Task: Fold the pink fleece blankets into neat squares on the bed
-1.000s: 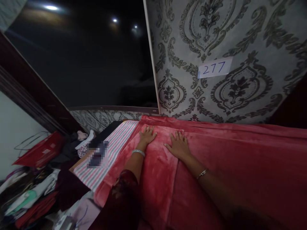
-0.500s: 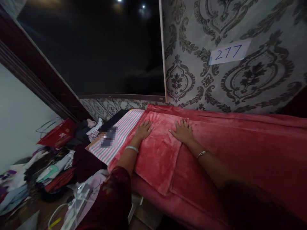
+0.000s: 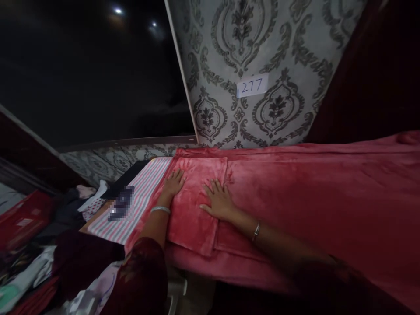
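A red plush blanket (image 3: 278, 192) is spread along the table, its left end folded over into a flat panel (image 3: 193, 232). My left hand (image 3: 173, 183) lies flat near the far left edge of this folded panel, fingers apart. Over the panel's right side, my right hand (image 3: 220, 202) rests palm down with its fingers spread. Neither hand grips the fabric. To the left of the blanket shows a striped cloth (image 3: 144, 192) in pink, grey and white, with a blurred-out dark object (image 3: 121, 203) on top.
Behind the table stand a large dark screen (image 3: 98, 78) and a patterned wall bearing a paper marked 277 (image 3: 252, 85). Heaped clothes (image 3: 82, 249) and a red bag (image 3: 26, 218) are at the left. A white stool (image 3: 177, 291) is partly visible below the table.
My view has turned to the right, so the scene sits further left. My right hand has slid nearer along the folded panel; my left hand remains near its far left edge.
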A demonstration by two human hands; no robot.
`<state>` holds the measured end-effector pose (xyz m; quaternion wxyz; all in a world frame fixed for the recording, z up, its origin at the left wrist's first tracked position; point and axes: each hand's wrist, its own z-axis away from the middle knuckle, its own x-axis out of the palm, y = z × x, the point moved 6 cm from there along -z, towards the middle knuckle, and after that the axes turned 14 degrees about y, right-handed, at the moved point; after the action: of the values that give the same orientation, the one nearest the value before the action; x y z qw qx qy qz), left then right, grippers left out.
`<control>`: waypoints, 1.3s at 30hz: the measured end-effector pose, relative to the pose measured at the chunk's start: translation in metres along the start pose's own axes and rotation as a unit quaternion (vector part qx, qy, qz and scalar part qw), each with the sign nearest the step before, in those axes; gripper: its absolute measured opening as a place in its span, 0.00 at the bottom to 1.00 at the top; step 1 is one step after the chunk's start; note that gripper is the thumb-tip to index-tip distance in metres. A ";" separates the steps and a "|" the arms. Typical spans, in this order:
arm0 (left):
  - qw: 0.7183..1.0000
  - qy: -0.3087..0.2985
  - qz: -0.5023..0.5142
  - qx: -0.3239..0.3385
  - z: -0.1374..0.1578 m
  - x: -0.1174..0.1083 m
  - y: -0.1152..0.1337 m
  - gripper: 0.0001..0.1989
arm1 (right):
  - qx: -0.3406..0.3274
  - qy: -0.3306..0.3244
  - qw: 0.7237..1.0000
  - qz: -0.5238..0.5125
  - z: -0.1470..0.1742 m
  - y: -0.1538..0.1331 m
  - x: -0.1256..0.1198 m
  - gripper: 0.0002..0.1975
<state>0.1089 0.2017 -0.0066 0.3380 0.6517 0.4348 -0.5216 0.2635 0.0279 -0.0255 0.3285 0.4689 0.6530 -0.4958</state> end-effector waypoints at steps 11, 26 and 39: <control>1.000 0.009 0.014 0.015 -0.008 -0.031 0.056 0.29 | -0.086 -0.059 0.993 -0.048 0.053 0.025 -0.042 0.37; 0.980 0.045 0.111 0.156 -0.003 -0.003 0.224 0.29 | 0.045 0.051 0.996 0.050 0.120 0.149 -0.072 0.34; 0.982 0.067 -0.023 0.173 -0.031 0.011 0.223 0.31 | 0.333 0.293 0.895 0.046 0.201 0.331 -0.249 0.28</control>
<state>0.3267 0.1436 -0.0136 0.1783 0.7233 0.3746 -0.5520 0.6527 -0.2130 0.0254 -0.0312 0.7045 0.4939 -0.5087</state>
